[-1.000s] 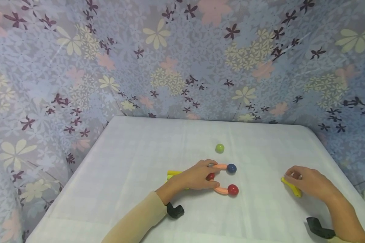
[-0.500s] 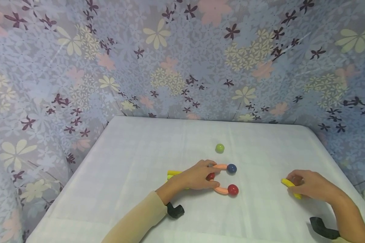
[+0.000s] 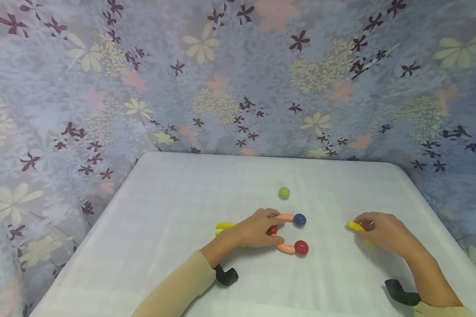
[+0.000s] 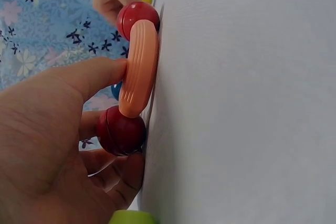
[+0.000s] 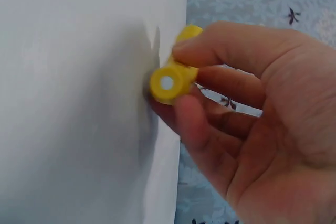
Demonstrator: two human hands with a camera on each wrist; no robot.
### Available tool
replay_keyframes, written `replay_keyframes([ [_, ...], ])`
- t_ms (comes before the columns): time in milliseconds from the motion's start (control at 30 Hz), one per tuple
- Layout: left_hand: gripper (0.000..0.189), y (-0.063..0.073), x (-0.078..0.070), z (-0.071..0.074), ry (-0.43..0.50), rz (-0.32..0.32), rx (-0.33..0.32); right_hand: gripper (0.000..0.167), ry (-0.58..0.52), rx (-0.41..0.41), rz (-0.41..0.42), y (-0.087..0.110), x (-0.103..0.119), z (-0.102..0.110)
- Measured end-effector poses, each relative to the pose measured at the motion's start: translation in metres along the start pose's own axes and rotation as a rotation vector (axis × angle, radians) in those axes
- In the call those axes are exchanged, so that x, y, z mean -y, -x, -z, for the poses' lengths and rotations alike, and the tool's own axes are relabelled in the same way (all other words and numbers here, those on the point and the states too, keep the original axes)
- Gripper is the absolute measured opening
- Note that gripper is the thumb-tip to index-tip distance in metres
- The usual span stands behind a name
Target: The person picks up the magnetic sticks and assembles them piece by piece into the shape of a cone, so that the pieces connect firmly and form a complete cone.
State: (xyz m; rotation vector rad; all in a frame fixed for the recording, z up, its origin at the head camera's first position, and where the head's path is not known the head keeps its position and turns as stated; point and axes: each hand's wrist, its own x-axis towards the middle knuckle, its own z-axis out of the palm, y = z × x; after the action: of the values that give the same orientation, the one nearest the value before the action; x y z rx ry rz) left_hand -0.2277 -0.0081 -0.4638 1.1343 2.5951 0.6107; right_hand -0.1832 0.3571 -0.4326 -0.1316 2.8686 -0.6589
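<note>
My left hand (image 3: 258,229) holds a magnetic toy assembly on the table, thumb on an orange curved stick (image 4: 140,69) and fingers around a dark red ball (image 4: 122,130). A second orange stick (image 3: 284,217) leads to a blue ball (image 3: 299,220). At the nearer stick's right end sits another red ball (image 3: 301,247). Yellow and light green sticks (image 3: 224,225) show partly behind the left wrist. To the right, my right hand (image 3: 384,231) pinches a yellow magnetic stick (image 5: 167,82) between thumb and fingers. One round end of it has a pale centre.
A green ball (image 3: 284,193) lies farther back on the white-covered table (image 3: 182,185). Floral cloth (image 3: 238,79) hangs behind and beside the table. A black wrist piece (image 3: 227,276) is below the left forearm, another (image 3: 400,293) by the right.
My right hand has taken the yellow stick between thumb and fingers and moved it leftward and slightly away from me. The left hand stays on the assembly. The head view has shifted slightly.
</note>
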Motion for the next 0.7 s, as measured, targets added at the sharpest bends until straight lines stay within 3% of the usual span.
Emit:
replay_keyframes([
  [267, 0.057, -0.007, -0.005, 0.0, -0.017, -0.02, 0.011, 0.038, 0.0, -0.1, 0.023, -0.01, 0.013, 0.001],
  [700, 0.058, 0.003, 0.002, 0.003, -0.007, -0.011, 0.003, 0.04, -0.066, 0.001, 0.02, -0.035, 0.05, -0.013],
])
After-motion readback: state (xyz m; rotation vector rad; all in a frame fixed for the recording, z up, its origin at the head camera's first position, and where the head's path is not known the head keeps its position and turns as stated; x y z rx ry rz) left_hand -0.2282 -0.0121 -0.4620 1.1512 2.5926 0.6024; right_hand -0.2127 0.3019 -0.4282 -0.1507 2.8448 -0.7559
